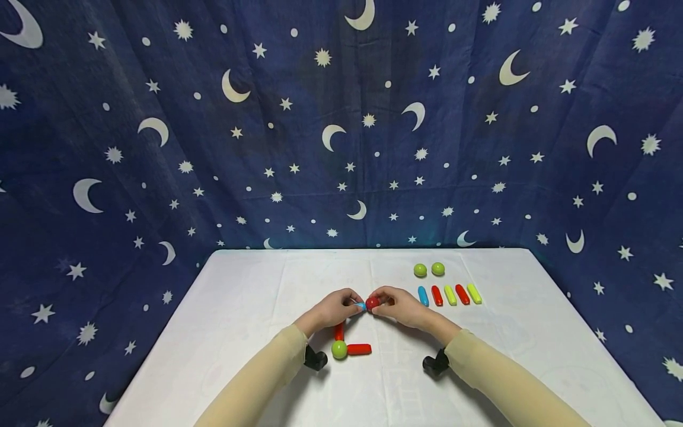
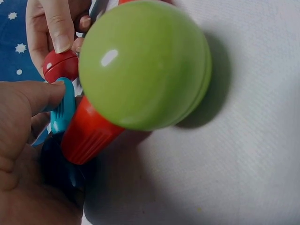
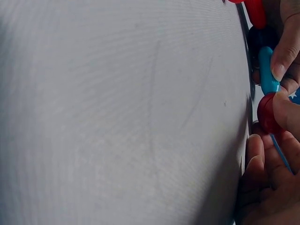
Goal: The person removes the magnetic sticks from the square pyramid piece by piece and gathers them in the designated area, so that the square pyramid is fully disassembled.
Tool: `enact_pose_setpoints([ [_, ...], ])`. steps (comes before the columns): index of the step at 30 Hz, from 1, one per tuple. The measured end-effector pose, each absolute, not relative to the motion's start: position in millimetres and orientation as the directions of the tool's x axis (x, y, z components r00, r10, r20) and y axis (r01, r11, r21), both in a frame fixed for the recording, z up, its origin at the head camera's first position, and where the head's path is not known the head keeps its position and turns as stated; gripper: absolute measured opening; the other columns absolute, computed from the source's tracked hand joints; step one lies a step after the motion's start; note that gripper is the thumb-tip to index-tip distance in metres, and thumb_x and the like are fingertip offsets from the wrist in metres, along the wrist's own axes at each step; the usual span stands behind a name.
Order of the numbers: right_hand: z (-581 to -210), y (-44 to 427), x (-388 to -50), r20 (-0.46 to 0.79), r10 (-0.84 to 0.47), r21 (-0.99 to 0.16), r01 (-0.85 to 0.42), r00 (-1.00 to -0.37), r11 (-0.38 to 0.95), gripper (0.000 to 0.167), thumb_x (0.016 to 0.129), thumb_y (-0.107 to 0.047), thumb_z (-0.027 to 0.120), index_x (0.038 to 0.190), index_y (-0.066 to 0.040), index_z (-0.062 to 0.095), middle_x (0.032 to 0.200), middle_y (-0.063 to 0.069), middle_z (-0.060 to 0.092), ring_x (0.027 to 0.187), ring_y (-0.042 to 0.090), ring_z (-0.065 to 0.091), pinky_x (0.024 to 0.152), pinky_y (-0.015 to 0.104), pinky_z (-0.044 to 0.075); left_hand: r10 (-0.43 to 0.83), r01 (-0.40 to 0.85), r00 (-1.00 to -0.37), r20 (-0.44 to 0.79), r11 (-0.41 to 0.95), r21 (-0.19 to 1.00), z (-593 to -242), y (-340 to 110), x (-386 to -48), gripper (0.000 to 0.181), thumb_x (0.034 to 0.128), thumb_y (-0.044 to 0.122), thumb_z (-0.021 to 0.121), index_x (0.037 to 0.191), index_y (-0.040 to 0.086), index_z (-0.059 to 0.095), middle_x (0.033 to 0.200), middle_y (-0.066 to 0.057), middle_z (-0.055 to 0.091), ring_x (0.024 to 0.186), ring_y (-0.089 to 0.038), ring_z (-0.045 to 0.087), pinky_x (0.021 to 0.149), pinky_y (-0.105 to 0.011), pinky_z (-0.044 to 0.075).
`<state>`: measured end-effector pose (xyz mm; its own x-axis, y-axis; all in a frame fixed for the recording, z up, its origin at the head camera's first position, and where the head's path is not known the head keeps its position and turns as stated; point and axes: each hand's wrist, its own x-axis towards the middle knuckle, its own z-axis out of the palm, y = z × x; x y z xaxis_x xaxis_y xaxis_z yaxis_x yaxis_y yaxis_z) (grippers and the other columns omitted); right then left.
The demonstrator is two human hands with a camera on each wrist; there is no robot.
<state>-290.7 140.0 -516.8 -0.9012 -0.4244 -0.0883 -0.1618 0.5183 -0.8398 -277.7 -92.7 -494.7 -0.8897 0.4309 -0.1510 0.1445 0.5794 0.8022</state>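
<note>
My left hand (image 1: 335, 309) pinches a short blue stick (image 2: 63, 108) between thumb and fingers. Its far end meets a red ball (image 1: 372, 303), which the thumb and fingers of my right hand (image 1: 404, 306) hold. The other end of the blue stick touches a dark blue ball (image 3: 262, 38); the left hand hides that ball in the head view. A red stick (image 2: 91, 133) runs from the dark ball to a green ball (image 1: 339, 349) nearer me. A second red stick (image 1: 359, 349) extends rightward from the green ball.
Behind my right hand, several sticks lie in a row, among them a blue stick (image 1: 423, 296) and a yellow stick (image 1: 474, 293). Two loose green balls, one of them this green ball (image 1: 420, 270), sit farther back. A starry curtain (image 1: 341, 178) hangs behind the white table (image 1: 256, 279).
</note>
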Motion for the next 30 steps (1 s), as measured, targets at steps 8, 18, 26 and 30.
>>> enact_pose_setpoints([
  [8, -515.5, 143.1, -291.7, -0.076, -0.453, -0.862, -0.170, -0.888, 0.477, 0.027, 0.096, -0.025, 0.074, 0.121, -0.015, 0.068, 0.102, 0.000, 0.067, 0.093, 0.020, 0.058, 0.083, 0.036, 0.047, 0.427, 0.134, -0.891, -0.156, 0.575, 0.807, -494.9, -93.1, -279.5, 0.014, 0.1017, 0.021, 0.065, 0.110, 0.010, 0.067, 0.096, -0.001, 0.063, 0.084, -0.014, 0.057, 0.077, -0.031, 0.046],
  [18, -503.8, 153.6, -288.3, -0.065, -0.421, -0.890, -0.138, -0.905, 0.434, 0.033, 0.096, -0.027, 0.074, 0.125, -0.014, 0.067, 0.104, 0.003, 0.069, 0.087, 0.024, 0.061, 0.067, 0.037, 0.052, 0.425, 0.144, -0.891, -0.159, 0.598, 0.789, -496.2, -94.0, -278.3, 0.013, 0.1015, 0.024, 0.066, 0.109, 0.014, 0.068, 0.096, 0.002, 0.062, 0.087, -0.015, 0.056, 0.082, -0.033, 0.046],
  [26, -469.3, 202.0, -301.1, 0.015, -0.287, -0.865, -0.157, -0.958, 0.476, 0.048, 0.094, -0.035, 0.076, 0.132, -0.009, 0.064, 0.115, 0.009, 0.069, 0.099, 0.023, 0.062, 0.083, 0.037, 0.051, 0.441, 0.158, -0.885, -0.149, 0.585, 0.795, -495.0, -96.7, -276.2, 0.012, 0.1018, 0.024, 0.066, 0.109, 0.015, 0.069, 0.094, 0.000, 0.061, 0.082, -0.015, 0.056, 0.077, -0.033, 0.046],
  [30, -459.8, 238.9, -310.9, -0.011, -0.161, -0.841, -0.078, -0.987, 0.535, 0.059, 0.096, -0.041, 0.072, 0.141, -0.006, 0.056, 0.127, 0.017, 0.063, 0.111, 0.031, 0.058, 0.095, 0.047, 0.048, 0.443, 0.165, -0.884, -0.149, 0.595, 0.787, -494.8, -96.7, -275.4, 0.012, 0.1018, 0.024, 0.066, 0.109, 0.015, 0.070, 0.095, 0.001, 0.060, 0.085, -0.016, 0.056, 0.080, -0.034, 0.046],
])
